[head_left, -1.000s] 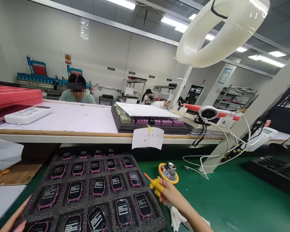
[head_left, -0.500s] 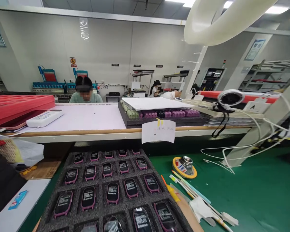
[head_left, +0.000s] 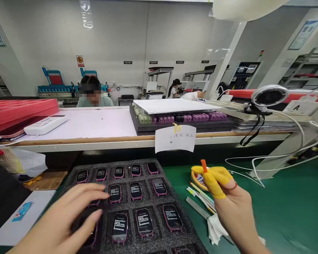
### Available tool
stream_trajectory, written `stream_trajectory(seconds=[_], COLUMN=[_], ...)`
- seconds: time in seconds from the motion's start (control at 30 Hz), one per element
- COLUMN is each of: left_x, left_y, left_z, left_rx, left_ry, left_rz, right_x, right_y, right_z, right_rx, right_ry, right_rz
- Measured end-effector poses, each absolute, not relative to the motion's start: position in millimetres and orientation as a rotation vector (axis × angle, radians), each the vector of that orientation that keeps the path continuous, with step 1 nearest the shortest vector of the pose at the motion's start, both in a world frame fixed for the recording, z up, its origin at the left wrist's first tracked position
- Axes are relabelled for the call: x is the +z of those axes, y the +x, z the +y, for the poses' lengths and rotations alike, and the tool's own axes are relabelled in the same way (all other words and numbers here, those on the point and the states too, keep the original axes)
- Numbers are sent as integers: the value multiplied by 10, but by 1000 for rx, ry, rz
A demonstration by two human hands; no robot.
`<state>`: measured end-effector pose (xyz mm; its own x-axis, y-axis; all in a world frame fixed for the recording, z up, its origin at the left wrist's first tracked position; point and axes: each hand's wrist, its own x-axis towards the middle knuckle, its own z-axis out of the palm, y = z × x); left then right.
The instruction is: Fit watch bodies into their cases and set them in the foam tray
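A dark foam tray [head_left: 172, 192] holds several smartwatches with purple cases and lit text on black screens, such as one smartwatch [head_left: 119, 227]. My left hand [head_left: 66, 211] hovers over the tray's left side, thumb and fingers apart, hiding some watches; nothing shows in its grasp. Right of the tray, my right hand [head_left: 231, 197] is raised, with yellow finger cots on the thumb and forefinger. They pinch a short orange stick [head_left: 203, 165], whose tip sticks up; its lower part is hidden.
Behind my right hand lie a yellow-rimmed round container [head_left: 198, 178], thin sticks [head_left: 201, 201] and a crumpled white tissue [head_left: 216, 229] on the green mat [head_left: 286, 211]. A shelf [head_left: 116, 141] crosses ahead, bearing a covered tray [head_left: 185, 128] and a ring lamp [head_left: 269, 96]. A co-worker sits beyond.
My left hand has come into view over the tray. My right hand, earlier barely showing by the tray's right edge, is now raised with the orange stick. The camera has tilted down.
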<state>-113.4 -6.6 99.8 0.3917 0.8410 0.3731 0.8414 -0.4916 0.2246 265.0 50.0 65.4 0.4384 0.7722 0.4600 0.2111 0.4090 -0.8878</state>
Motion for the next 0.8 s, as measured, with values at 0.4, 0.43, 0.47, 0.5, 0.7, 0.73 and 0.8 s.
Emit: stream_trajectory(seconds=[0.4,0.43,0.47,0.5,0.7,0.73,0.8], left_x=[711,693,682,675,633,625,611], left_y=[443,440,429,414,361,359,354], left_z=[1480,1506,1519,1523,1496,1493,1487], left_rx=[-377,-381,-384,-385,-372,-368,-364], left_ry=[-2868,-2860,-2851,-2844,-2818,-2824,-2835], left_rz=[-1148,-1145,-1141,-1135,-1080,-1062,-1040], right_x=[530,498,461,420,202,183,160], right_y=[2053,2056,2056,2050,1997,2000,2015], right_z=[1415,1463,1505,1541,1637,1632,1612], right_rx=[780,786,793,799,831,827,819], right_ry=[-849,-854,-862,-873,-944,-956,-977], right_rz=[-1201,-1201,-1200,-1198,-1232,-1249,-1288])
